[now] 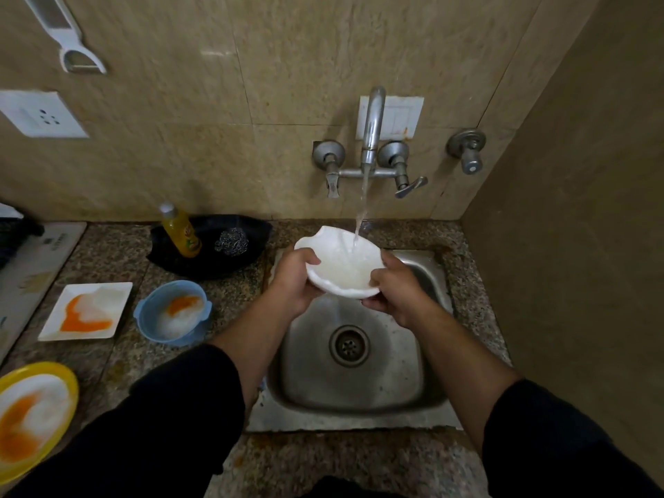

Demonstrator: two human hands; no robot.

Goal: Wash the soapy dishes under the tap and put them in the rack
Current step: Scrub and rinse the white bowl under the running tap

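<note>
Both hands, left hand point(293, 278) and right hand point(393, 287), grip the white bowl point(341, 262) between them, tilted under the tap point(372, 131) stream.

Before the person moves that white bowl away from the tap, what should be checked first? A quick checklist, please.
1. Grip: left hand and right hand both hold the white bowl at its rim: ok.
2. Water: the stream from the tap falls into the bowl: ok.
3. Position: the bowl is above the sink, so drips should land there: ok.
4. Soap gone from the bowl: cannot tell; its inside looks milky.
5. Rack ready: cannot tell; no rack is in view.
6. Other dishes rinsed: not ok; the blue bowl, square plate and yellow plate carry foam and orange residue.
</note>
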